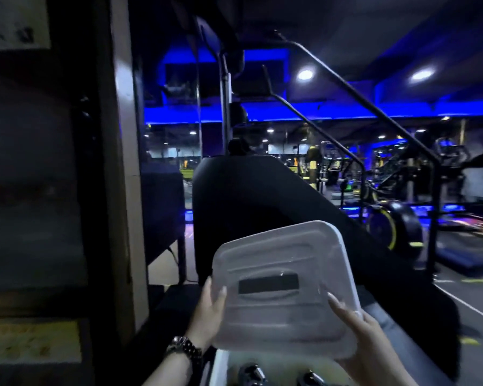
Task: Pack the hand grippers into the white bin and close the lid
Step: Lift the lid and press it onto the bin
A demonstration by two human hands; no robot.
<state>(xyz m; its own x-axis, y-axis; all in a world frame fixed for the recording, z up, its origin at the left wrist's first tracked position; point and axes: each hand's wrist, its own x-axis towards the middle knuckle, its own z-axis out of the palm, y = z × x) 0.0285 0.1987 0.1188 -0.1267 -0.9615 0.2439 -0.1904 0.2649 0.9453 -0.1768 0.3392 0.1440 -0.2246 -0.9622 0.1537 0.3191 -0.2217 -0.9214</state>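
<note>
I hold a translucent white lid (285, 288) with a dark slot handle, tilted up in front of me above the bin. My left hand (208, 316), with a watch at its wrist, grips the lid's left edge. My right hand (365, 338) grips its lower right edge. Below the lid, the white bin (221, 366) shows at the bottom of the view, open. Inside it lie dark, shiny hand grippers (251, 373), only partly visible.
A large black stair-climber machine (262, 196) with slanted handrails stands right behind the lid. A pillar (123, 162) and shelving fill the left side. Gym machines and blue lights lie further back on the right, past a floor (471, 296) with painted lines.
</note>
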